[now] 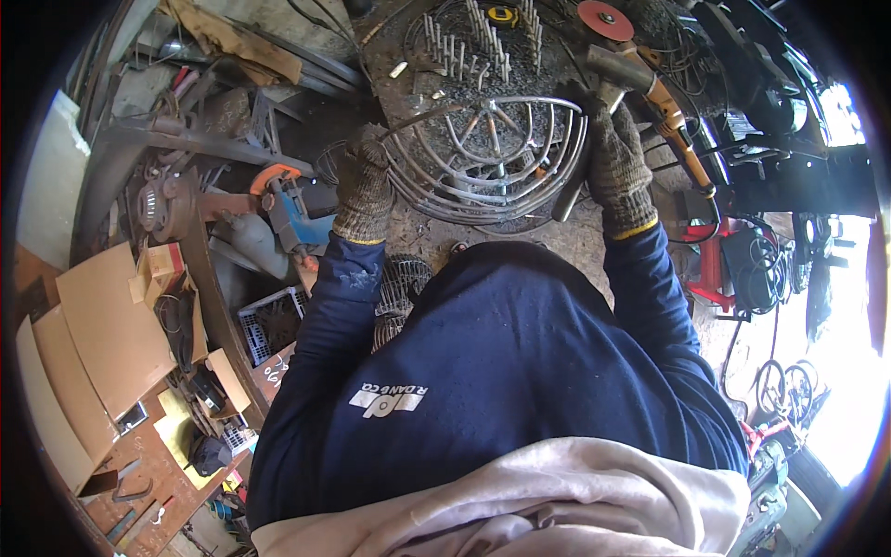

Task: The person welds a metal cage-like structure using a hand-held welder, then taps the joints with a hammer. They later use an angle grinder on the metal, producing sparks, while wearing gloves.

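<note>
A half-round cage of bent, welded steel rods (478, 212) is in front of me at the edge of the dark worktable (408, 79). My left hand (364, 190), in a knitted grey-brown work glove, is closed on the left end of its rim. At the cage's right end, my right hand (617, 167) wears a matching glove and is closed round a hammer (620, 68). The hammer's head points away from me, and the butt of its handle shows below the hand. Whether the right hand also touches the cage, I cannot tell.
Several upright metal pegs (506, 46) stand on the table behind the cage, near a yellow tape measure (502, 15). An orange angle grinder (670, 116) and a red disc (606, 19) lie to the right. A blue-and-orange machine (304, 215) and cardboard boxes (111, 334) are at left.
</note>
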`<state>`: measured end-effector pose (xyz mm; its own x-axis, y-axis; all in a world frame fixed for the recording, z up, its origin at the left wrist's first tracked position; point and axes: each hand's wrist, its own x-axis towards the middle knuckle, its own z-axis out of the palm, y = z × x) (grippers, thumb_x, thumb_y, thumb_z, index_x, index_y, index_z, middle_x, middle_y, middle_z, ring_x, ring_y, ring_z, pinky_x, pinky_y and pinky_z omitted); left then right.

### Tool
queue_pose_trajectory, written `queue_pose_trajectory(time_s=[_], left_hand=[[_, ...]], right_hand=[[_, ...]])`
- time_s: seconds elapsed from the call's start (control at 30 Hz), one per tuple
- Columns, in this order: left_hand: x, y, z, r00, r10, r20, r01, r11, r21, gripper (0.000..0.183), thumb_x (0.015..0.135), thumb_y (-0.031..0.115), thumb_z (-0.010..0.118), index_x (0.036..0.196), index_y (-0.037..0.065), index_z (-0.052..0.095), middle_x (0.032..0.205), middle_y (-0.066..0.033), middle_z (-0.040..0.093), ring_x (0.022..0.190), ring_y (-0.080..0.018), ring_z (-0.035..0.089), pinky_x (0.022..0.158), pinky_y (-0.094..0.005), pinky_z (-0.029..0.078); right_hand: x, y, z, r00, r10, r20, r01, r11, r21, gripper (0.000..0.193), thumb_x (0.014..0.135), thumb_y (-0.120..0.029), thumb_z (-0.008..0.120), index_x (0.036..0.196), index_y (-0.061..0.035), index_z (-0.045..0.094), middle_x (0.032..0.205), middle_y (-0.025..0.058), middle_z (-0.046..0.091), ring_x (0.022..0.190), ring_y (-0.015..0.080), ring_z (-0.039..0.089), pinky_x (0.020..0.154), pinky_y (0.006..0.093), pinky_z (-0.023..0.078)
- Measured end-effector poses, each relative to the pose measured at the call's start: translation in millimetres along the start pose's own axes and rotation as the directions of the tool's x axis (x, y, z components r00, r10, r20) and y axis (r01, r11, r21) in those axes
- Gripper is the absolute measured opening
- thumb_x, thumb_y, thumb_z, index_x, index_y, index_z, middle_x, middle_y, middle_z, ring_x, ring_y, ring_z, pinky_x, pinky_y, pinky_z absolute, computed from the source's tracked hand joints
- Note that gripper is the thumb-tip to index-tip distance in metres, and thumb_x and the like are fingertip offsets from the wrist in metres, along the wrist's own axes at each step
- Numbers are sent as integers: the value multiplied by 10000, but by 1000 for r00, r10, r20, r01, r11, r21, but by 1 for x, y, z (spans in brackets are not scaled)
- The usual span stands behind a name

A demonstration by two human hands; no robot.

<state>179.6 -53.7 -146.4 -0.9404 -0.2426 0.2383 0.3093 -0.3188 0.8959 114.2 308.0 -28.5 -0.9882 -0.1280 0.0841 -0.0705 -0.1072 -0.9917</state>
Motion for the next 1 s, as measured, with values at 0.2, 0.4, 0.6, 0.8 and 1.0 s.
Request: queue_pose_trajectory(time_s=[0.2, 0.4, 0.6, 0.8, 1.0], left_hand=[[4, 10, 27, 994, 96, 48, -105, 787, 607, 368, 998, 312, 562, 1222, 21, 585, 1148, -158, 631, 1020, -310, 634, 856, -416, 513], [6, 36, 50, 996, -3, 88, -45, 842, 537, 408, 993, 354, 580, 1227, 19, 587, 1134, -127, 662, 1019, -237, 650, 890, -376, 525], [-13, 18, 57, 998, -55, 15, 46, 931, 362, 392, 989, 362, 568, 1170, 15, 606, 1149, -111, 660, 1025, -213, 657, 881, -366, 563], [-18, 5, 52, 998, -12, -58, 28, 959, 283, 341, 960, 317, 627, 1137, 25, 612, 1107, -100, 667, 959, -209, 674, 821, -343, 580], [-18, 49, 86, 975, 202, -89, -85, 714, 695, 297, 892, 313, 721, 977, 38, 648, 925, -57, 669, 814, -166, 626, 700, -330, 504]], right_hand=[[5, 13, -14, 999, -29, 15, 30, 998, -58, 602, 1020, -471, 483, 1349, 32, 524, 1306, 153, 610, 1160, 229, 599, 1012, 356, 470], [6, 9, -10, 997, 79, 4, -79, 993, 90, 561, 1029, -479, 457, 1314, -5, 554, 1263, 135, 634, 1124, 230, 608, 981, 353, 469], [9, 29, -17, 995, 75, 62, -81, 993, 91, 559, 1021, -480, 488, 1315, -11, 560, 1272, 112, 638, 1127, 193, 597, 972, 332, 472], [14, 33, -17, 999, 10, 50, -8, 999, -38, 538, 1016, -427, 530, 1348, -2, 535, 1268, 115, 638, 1098, 173, 619, 925, 317, 509], [26, 37, -6, 997, -77, -30, 72, 986, -153, 415, 1035, -304, 527, 1341, -24, 513, 1263, 120, 643, 1090, 190, 632, 943, 311, 496]])
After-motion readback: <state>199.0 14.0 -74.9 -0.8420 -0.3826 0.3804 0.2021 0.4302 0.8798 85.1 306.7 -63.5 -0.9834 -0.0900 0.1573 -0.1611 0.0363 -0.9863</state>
